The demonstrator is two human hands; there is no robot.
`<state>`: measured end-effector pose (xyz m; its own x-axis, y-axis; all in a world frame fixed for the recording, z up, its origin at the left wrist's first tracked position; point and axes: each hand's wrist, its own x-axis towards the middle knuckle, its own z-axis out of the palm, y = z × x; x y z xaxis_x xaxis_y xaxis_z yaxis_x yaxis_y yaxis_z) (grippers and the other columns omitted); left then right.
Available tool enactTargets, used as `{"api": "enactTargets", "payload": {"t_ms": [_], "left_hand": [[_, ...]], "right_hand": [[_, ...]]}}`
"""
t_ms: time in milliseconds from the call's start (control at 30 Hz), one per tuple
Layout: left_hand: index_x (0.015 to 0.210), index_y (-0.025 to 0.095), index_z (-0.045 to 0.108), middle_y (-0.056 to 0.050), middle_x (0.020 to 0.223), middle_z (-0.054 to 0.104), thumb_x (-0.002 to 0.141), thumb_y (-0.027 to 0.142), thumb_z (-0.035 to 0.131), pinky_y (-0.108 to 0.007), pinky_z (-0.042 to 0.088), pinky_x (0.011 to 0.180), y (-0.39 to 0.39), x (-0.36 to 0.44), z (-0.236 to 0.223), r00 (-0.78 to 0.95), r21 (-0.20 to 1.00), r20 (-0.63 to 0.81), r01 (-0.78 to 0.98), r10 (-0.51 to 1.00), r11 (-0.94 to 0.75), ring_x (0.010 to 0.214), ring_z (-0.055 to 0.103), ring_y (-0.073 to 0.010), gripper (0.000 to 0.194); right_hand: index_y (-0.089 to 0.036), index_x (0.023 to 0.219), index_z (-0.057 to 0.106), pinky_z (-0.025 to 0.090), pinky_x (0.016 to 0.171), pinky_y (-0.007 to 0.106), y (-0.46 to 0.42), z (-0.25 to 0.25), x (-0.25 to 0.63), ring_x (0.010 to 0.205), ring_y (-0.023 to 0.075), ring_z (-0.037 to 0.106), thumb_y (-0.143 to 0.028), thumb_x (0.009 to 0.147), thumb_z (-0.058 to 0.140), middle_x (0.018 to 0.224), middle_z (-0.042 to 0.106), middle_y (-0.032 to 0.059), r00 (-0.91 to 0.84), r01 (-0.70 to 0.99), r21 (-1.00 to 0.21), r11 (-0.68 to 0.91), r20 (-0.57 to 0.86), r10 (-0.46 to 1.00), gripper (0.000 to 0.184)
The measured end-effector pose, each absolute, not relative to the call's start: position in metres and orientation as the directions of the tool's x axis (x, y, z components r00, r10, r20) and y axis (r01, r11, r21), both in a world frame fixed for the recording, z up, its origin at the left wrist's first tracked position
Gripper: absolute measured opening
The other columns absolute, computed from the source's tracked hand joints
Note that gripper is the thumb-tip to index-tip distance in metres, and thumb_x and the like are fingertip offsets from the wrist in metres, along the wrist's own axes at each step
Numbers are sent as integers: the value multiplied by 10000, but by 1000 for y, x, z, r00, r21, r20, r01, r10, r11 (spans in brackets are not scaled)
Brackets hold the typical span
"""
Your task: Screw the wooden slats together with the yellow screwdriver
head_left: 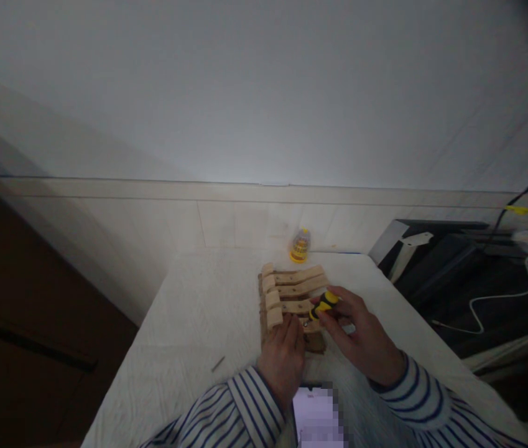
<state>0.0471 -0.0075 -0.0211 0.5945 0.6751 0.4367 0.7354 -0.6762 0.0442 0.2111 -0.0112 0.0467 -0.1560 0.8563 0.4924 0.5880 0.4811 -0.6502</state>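
Observation:
My right hand (361, 336) is closed around a yellow-and-black screwdriver (323, 305), tilted with its lower end near a wooden strip. Several pale wooden strips (297, 289) with dark screw heads and thick end blocks lie side by side across a brown wooden base (316, 344). My left hand (286, 358) presses on the nearest strip, its fingers together beside the end block (274, 318). The screwdriver's tip and my left fingertips are too small or hidden to make out clearly.
A clear container with yellow parts (300, 246) stands at the back of the white-covered table (189, 305). A thin metal piece (217, 364) lies to the left, and a lit phone (317, 417) lies in front. Dark panels and a white cable (501, 295) are at right.

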Motion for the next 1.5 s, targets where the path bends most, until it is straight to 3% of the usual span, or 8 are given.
{"api": "enactTargets", "payload": {"t_ms": [233, 700, 1033, 1233, 1400, 1500], "left_hand": [[1133, 37, 557, -146, 1158, 603, 875, 118, 441, -350, 499, 870, -8, 48, -21, 584, 37, 476, 734, 658, -678, 1101, 552, -261, 294], [1166, 48, 528, -156, 1188, 581, 881, 144, 454, -352, 477, 907, -8, 48, -19, 594, 52, 416, 740, 688, -671, 1143, 521, -244, 310], [1157, 46, 537, -150, 1180, 586, 882, 137, 431, -353, 475, 904, -8, 47, -20, 591, 59, 428, 737, 684, -674, 1134, 526, -253, 308], [1154, 46, 536, -152, 1195, 577, 870, 128, 458, -359, 476, 903, -8, 47, -18, 599, 52, 417, 735, 684, -676, 1143, 518, -254, 306], [1164, 39, 530, -156, 1188, 583, 872, 117, 446, -356, 479, 897, -8, 48, -20, 595, 42, 430, 738, 679, -674, 1143, 520, -253, 314], [1168, 34, 525, -166, 1184, 582, 877, 122, 441, -356, 476, 898, -8, 48, -21, 604, 32, 423, 735, 675, -678, 1147, 516, -254, 316]], "right_hand": [[-234, 1240, 308, 565, 635, 295, -12, 42, 211, 768, 167, 652, -210, 857, 516, 994, 646, 88, -155, 580, -636, 510, 528, 835, 437], [-230, 1226, 326, 558, 636, 306, -11, 44, 208, 741, 166, 646, -242, 855, 527, 973, 638, 82, -145, 606, -617, 502, 535, 833, 422], [-216, 1217, 353, 552, 613, 293, -7, 46, 206, 698, 162, 642, -279, 855, 530, 860, 640, 46, -132, 630, -598, 495, 546, 827, 408], [-209, 1284, 318, 535, 518, 265, -10, 50, 205, 695, 171, 637, -320, 856, 513, 862, 639, 56, -118, 627, -660, 414, 444, 888, 483], [-214, 1191, 437, 541, 645, 302, -11, 59, 204, 731, 172, 630, -321, 872, 476, 891, 637, 57, -155, 625, -673, 396, 390, 908, 339], [-213, 1102, 498, 535, 630, 295, -12, 61, 203, 751, 179, 625, -331, 870, 478, 904, 638, 67, -164, 614, -690, 383, 363, 917, 261]]}}
